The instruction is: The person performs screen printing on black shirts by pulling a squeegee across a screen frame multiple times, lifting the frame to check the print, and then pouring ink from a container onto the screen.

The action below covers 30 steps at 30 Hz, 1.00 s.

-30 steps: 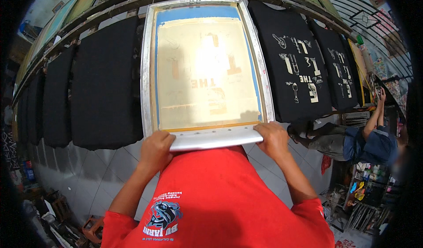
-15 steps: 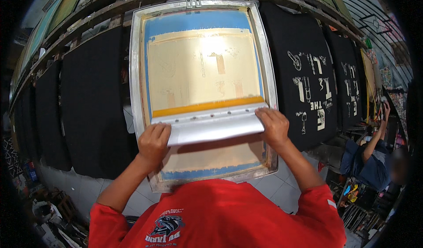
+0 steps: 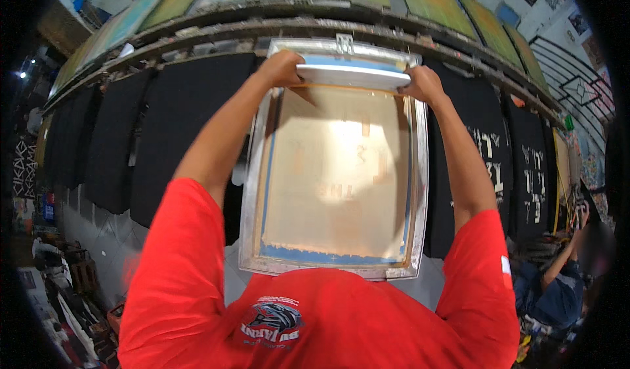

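Note:
A screen-printing squeegee (image 3: 354, 76) with a pale metal holder spans the far end of a printing screen. My left hand (image 3: 283, 69) is closed round its left end, and my right hand (image 3: 422, 84) grips the right end. Both arms reach far forward over the screen. The squeegee's blade is hidden beneath the holder. Below it lies the mesh (image 3: 328, 152), coated in cream ink, with faint design shapes showing through. Blue emulsion borders the mesh inside a silver metal frame (image 3: 251, 238). A hinge clamp (image 3: 344, 43) sits at the frame's far edge.
Plain black shirts (image 3: 197, 106) hang on boards to the left. Black shirts with cream prints (image 3: 489, 149) lie to the right. A long rail (image 3: 216, 40) runs behind, with yellowish screens (image 3: 433, 8) beyond. Another person (image 3: 554, 293) works at the far right.
Both hands have pushed the squeegee from the near half of the screen to its far end. Its orange blade, visible before, is now hidden. The view has shifted too.

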Tool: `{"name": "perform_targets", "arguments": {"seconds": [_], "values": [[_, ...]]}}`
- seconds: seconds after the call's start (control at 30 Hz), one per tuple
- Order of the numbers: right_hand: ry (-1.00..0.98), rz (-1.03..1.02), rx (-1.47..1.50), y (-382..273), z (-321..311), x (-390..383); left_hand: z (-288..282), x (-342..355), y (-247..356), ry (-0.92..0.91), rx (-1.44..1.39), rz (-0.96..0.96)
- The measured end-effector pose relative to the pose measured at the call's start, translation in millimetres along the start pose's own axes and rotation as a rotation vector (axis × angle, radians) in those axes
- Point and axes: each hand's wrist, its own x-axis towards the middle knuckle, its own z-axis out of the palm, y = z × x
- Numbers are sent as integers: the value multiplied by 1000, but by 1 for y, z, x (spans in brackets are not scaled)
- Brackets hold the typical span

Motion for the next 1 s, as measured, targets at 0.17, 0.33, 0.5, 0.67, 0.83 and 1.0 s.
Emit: {"name": "perform_targets", "arguments": {"seconds": [0.17,0.33,0.5,0.67,0.83,1.0], "values": [[53,70,40,-38,-58,-92,-28,-72,74,154,44,-75],[114,51,93,-100,-29,-266,-13,-239,175,37,49,-94],[206,47,75,-167,-18,-424,47,-369,248,177,-296,14],[245,77,32,-168,3,-486,52,-391,289,147,-263,-2],[131,65,163,-199,-24,-477,43,-413,281,156,-243,-6],[299,107,266,-177,-29,-494,29,-419,286,371,-392,-47]]}}
